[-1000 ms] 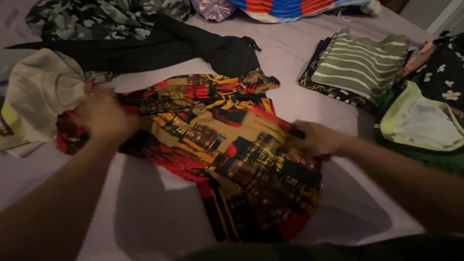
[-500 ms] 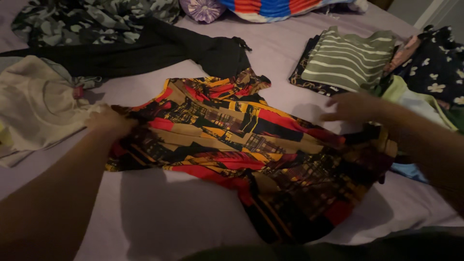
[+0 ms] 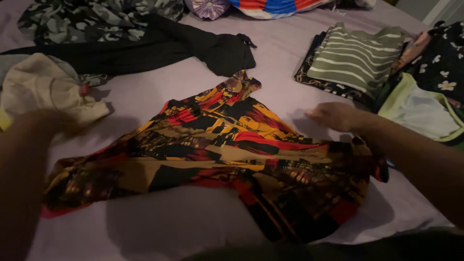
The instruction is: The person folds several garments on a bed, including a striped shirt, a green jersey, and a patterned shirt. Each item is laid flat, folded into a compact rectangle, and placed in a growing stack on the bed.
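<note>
A red, yellow and black patterned garment lies spread across the lilac bedsheet. Its neck end points to the far side and its left end stretches toward the near left. My right hand hovers just past the garment's upper right edge, fingers pointing left with nothing visibly in them. The cloth's right edge bunches against my right forearm. My left hand is motion-blurred at the left, over the edge of a cream cloth and apart from the patterned garment. Its grip is unclear.
A black garment and a camouflage one lie at the back left. A folded green striped top sits on a stack at the right, beside a lime-edged piece and a dark floral fabric. A striped cushion lies at the far edge.
The patterned garment has been pulled out wider to the left and flattened. My left hand let go and moved left over the cream cloth. My right hand stayed near the right edge.
</note>
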